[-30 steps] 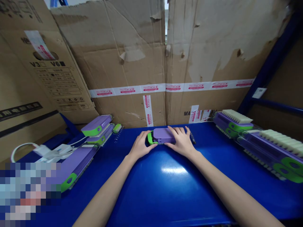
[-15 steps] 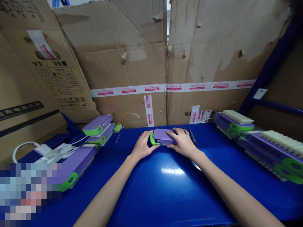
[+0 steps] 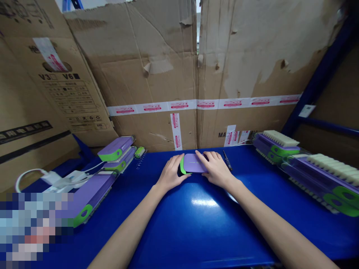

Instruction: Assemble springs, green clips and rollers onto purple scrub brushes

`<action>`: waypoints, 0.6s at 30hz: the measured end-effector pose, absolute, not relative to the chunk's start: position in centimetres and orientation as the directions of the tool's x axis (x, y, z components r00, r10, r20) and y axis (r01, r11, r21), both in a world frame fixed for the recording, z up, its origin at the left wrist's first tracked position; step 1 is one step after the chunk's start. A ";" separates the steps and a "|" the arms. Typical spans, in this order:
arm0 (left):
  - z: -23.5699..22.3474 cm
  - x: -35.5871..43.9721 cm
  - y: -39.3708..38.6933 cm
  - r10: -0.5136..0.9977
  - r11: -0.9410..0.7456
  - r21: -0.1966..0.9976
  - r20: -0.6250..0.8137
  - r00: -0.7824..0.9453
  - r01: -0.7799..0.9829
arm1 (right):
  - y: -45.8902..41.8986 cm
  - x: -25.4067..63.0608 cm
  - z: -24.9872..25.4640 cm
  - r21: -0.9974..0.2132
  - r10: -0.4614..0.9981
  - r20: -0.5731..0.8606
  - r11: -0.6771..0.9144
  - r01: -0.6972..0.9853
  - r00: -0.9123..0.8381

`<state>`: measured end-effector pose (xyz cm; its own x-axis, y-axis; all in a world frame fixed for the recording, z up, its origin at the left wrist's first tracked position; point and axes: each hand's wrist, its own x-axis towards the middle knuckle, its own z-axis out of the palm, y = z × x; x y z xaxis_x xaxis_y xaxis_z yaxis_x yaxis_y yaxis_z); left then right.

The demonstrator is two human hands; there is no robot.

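Observation:
A small purple casing with a green end (image 3: pixel 193 163) lies on the blue table between my two hands. My left hand (image 3: pixel 171 170) curls round its green end, thumb at the near edge and fingers at the far side. My right hand (image 3: pixel 215 167) grips the other end, its fingers over the purple top and its thumb at the near edge. Most of the right end is hidden under that hand. Just right of my right hand lies a dark screwdriver (image 3: pixel 228 161).
Purple-and-green brush units are stacked at the left (image 3: pixel 116 149) and right (image 3: pixel 316 179), pale bristles showing. A white power strip (image 3: pixel 66 181) with cables lies at the left. Near the back are a green battery-like piece (image 3: pixel 139 151) and cardboard walls (image 3: pixel 157 74).
The casing has tilted so its purple top faces me more, and the bristly strip at its near edge is out of sight. My left hand has shifted slightly right with it.

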<state>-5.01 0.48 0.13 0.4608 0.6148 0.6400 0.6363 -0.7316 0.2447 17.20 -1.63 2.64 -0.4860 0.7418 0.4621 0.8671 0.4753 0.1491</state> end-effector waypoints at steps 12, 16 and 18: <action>0.3 -5.3 0.7 0.632 -0.682 0.199 0.645 0.430 0.704 | -1.6 16.6 1.9 0.114 0.728 0.504 0.477 0.872 -0.464; 0.4 -5.5 0.7 0.624 -0.684 0.179 0.645 0.441 0.707 | -1.6 16.9 1.9 0.118 0.709 0.506 0.507 0.854 -0.491; 0.5 -5.5 0.6 0.615 -0.700 0.178 0.644 0.456 0.692 | -1.6 16.9 1.9 0.129 0.693 0.505 0.529 0.839 -0.515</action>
